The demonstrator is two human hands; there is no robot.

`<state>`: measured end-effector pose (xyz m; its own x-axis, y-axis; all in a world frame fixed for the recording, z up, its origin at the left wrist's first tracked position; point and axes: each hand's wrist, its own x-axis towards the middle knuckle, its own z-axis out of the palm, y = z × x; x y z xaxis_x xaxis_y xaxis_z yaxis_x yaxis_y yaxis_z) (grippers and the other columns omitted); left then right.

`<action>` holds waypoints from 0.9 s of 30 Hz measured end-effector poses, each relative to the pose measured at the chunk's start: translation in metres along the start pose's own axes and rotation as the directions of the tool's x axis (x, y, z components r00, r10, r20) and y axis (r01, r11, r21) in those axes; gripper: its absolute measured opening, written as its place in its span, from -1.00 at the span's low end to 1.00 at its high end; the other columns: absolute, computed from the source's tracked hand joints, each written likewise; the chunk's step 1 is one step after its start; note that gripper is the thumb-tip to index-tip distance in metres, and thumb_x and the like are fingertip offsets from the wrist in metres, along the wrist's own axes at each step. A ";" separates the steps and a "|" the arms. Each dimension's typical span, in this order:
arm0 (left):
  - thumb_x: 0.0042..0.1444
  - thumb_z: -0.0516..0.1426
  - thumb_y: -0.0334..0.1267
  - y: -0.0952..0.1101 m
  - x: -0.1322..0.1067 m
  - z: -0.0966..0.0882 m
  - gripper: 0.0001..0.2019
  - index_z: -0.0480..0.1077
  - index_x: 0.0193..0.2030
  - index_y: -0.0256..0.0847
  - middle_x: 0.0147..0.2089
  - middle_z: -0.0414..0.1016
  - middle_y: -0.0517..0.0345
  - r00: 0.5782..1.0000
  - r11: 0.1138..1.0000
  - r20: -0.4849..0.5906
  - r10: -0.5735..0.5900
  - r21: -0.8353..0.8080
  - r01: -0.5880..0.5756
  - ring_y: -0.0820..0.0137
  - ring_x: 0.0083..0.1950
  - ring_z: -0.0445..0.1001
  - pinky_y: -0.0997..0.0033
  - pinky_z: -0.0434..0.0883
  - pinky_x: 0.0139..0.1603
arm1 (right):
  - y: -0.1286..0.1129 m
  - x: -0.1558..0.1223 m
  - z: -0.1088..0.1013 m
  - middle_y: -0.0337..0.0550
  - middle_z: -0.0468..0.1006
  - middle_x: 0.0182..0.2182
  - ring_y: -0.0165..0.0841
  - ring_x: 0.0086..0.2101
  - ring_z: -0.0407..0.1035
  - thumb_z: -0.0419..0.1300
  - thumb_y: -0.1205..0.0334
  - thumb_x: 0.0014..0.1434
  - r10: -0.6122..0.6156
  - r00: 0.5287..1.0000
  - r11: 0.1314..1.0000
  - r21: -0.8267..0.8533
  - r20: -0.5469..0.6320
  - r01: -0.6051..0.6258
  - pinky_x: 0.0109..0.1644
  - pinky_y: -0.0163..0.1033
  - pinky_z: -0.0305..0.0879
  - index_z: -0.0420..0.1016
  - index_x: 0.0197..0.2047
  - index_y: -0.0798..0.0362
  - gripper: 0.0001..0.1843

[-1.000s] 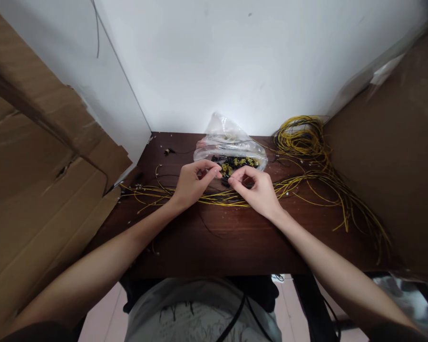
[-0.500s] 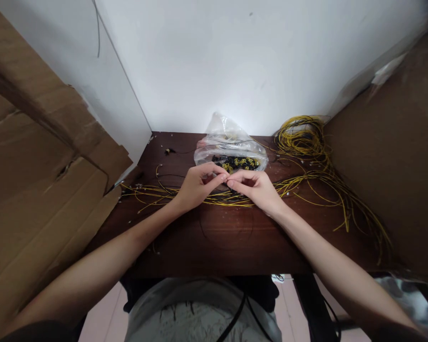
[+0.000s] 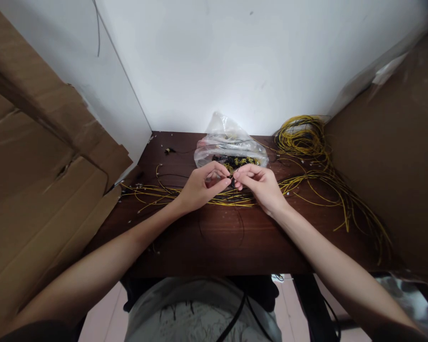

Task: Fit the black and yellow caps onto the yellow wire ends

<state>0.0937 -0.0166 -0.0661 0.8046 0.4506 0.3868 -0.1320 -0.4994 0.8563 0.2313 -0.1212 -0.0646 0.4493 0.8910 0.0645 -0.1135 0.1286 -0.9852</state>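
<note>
My left hand and my right hand meet above the table, thumbs and fingertips brought together. A small black piece shows between the fingertips; its exact kind is too small to tell. From the hands a thin black wire droops in a loop over the tabletop. The right thumb and forefinger pinch at the wire; what the left fingertips grip is hidden. Just behind the hands lies a clear plastic bag, with small black and yellow parts at its mouth. Yellow and black wires run beneath the hands.
A coil of yellow wire sits at the back right, with loose ends trailing to the front right. One small connector lies back left. Cardboard stands at the left, a brown panel at the right, a white wall behind.
My fingertips, pressed together before, have moved slightly apart, and the small black piece shows between them. The right hand has turned a little, and the drooping wire loop has narrowed.
</note>
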 end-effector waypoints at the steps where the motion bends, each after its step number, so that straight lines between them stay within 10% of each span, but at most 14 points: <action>1: 0.06 0.13 -0.34 0.001 0.000 0.000 -0.91 0.34 -0.27 -0.27 -0.41 0.36 0.22 1.000 1.000 0.003 0.016 0.010 -0.016 0.62 -0.54 0.16 0.62 0.16 -0.56 | 0.000 0.000 0.000 -0.27 0.49 -0.58 -0.52 -0.55 0.34 0.36 0.20 -0.12 0.007 1.000 1.000 0.017 -0.008 -0.006 -0.44 -0.38 0.27 0.50 -0.46 0.11 -0.82; 9: 0.00 0.16 -0.46 0.003 0.000 -0.001 -0.83 0.38 -0.23 -0.25 -0.54 0.13 0.33 0.974 0.953 0.079 0.211 0.206 -0.223 0.55 -0.50 0.12 0.55 0.21 -0.44 | -0.001 -0.001 0.003 -0.27 0.49 -0.60 -0.56 -0.56 0.33 0.37 0.23 -0.13 0.120 0.993 0.979 0.165 0.006 -0.120 -0.43 -0.43 0.28 0.51 -0.49 0.11 -0.84; 27: 0.11 0.07 -0.48 -0.004 -0.006 0.004 -0.88 0.40 -0.27 -0.24 -0.29 0.34 0.13 0.909 0.796 0.092 0.407 0.453 -0.402 0.48 -0.27 0.35 0.48 0.35 -0.26 | 0.003 -0.001 0.003 -0.24 0.51 -0.58 -0.55 -0.54 0.36 0.36 0.20 -0.10 0.133 0.990 0.974 0.177 0.044 -0.139 -0.41 -0.43 0.31 0.49 -0.50 0.13 -0.81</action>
<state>0.0922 -0.0206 -0.0728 0.7309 0.1383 0.6684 -0.1665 -0.9135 0.3712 0.2275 -0.1206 -0.0676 0.3905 0.9186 -0.0599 -0.3297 0.0788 -0.9408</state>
